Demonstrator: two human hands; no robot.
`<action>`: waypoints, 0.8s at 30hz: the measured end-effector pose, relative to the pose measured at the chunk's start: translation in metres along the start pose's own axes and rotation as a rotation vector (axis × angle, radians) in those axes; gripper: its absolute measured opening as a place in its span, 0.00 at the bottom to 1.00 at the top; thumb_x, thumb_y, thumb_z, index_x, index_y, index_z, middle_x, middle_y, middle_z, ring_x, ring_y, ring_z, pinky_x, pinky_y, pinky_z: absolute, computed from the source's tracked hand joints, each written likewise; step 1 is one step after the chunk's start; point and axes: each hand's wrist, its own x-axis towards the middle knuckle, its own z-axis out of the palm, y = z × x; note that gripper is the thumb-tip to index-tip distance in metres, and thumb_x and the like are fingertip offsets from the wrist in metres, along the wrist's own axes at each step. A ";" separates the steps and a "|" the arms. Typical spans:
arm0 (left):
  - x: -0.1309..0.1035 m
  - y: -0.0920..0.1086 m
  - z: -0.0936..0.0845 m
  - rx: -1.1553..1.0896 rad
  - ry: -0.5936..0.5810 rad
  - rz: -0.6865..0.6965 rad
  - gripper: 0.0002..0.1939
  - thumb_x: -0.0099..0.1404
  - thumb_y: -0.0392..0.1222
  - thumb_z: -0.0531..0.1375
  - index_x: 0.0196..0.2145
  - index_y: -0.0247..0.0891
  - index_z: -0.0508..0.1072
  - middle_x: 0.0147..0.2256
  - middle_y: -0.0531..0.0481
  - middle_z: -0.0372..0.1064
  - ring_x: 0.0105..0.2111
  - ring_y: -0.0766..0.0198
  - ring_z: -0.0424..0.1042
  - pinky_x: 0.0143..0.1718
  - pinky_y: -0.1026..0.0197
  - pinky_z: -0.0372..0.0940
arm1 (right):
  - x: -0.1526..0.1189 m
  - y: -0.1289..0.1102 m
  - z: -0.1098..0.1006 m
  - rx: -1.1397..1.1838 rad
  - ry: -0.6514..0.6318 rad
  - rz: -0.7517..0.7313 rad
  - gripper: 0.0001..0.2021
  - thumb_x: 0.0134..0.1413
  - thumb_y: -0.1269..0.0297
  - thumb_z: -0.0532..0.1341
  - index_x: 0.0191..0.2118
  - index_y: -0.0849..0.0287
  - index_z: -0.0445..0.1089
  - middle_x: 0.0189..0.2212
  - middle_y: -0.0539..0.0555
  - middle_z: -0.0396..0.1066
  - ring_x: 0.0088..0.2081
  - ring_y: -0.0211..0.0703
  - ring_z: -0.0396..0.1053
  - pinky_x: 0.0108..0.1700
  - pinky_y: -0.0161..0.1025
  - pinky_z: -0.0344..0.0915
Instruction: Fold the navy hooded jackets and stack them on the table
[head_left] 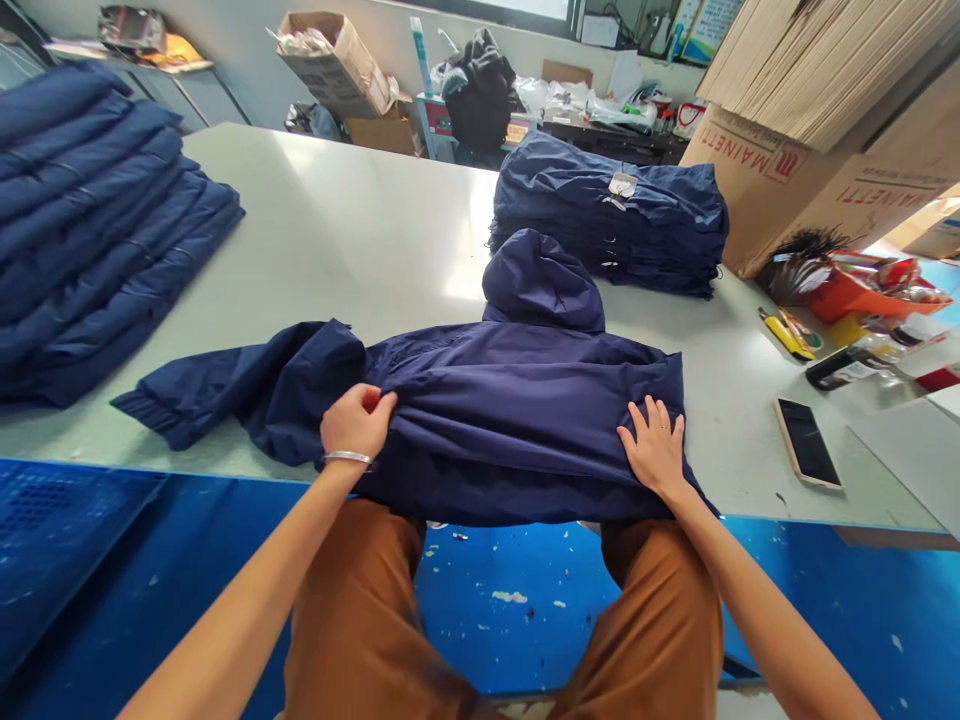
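A navy hooded jacket [517,410] lies spread across the near edge of the pale table, its lower part hanging over toward my lap. The hood [541,280] points away from me. One sleeve [247,385] stretches out to the left, its cuff at the far end; the other sleeve cannot be made out. My left hand [358,422], with a silver bangle on the wrist, pinches the fabric near the left side. On the right side of the jacket, my right hand [654,445] rests flat with its fingers spread.
Stacked navy garments [90,230] stand at the left, and a folded navy pile [607,215] lies behind the hood. To the right are a phone [808,443], a yellow cutter [786,333], bottles [847,365] and an orange basket [877,290]. Cardboard boxes [787,190] rise behind them.
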 end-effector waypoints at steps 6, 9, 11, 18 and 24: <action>-0.002 -0.025 0.010 0.104 -0.079 0.039 0.14 0.59 0.48 0.56 0.39 0.39 0.73 0.33 0.45 0.76 0.37 0.51 0.74 0.39 0.57 0.66 | 0.004 -0.003 -0.004 -0.060 -0.049 -0.005 0.30 0.67 0.49 0.47 0.68 0.58 0.56 0.70 0.63 0.48 0.70 0.62 0.43 0.66 0.67 0.42; -0.005 -0.032 0.014 0.182 -0.081 0.166 0.14 0.61 0.45 0.53 0.40 0.39 0.74 0.34 0.43 0.77 0.39 0.50 0.73 0.44 0.53 0.66 | 0.004 -0.001 -0.005 -0.088 -0.109 -0.008 0.30 0.68 0.49 0.46 0.70 0.55 0.54 0.71 0.59 0.48 0.70 0.61 0.44 0.67 0.66 0.43; -0.006 -0.035 0.016 0.220 -0.098 0.205 0.14 0.61 0.42 0.52 0.37 0.39 0.75 0.35 0.42 0.77 0.39 0.49 0.73 0.46 0.51 0.66 | 0.004 0.000 -0.005 -0.101 -0.118 -0.001 0.29 0.68 0.49 0.46 0.70 0.54 0.53 0.71 0.59 0.48 0.70 0.60 0.44 0.67 0.65 0.43; -0.026 0.018 0.002 -0.030 0.220 0.449 0.19 0.64 0.39 0.53 0.51 0.34 0.71 0.49 0.37 0.73 0.52 0.48 0.68 0.59 0.43 0.59 | 0.009 -0.013 -0.014 -0.090 -0.074 -0.013 0.30 0.69 0.47 0.44 0.69 0.54 0.56 0.71 0.60 0.47 0.70 0.61 0.43 0.66 0.67 0.43; -0.106 0.130 0.044 -0.094 -0.123 0.944 0.24 0.69 0.42 0.52 0.61 0.36 0.66 0.67 0.42 0.55 0.69 0.52 0.46 0.68 0.46 0.48 | 0.015 -0.034 -0.001 -0.088 -0.131 -0.110 0.30 0.68 0.45 0.44 0.71 0.47 0.50 0.72 0.54 0.44 0.71 0.59 0.41 0.67 0.66 0.44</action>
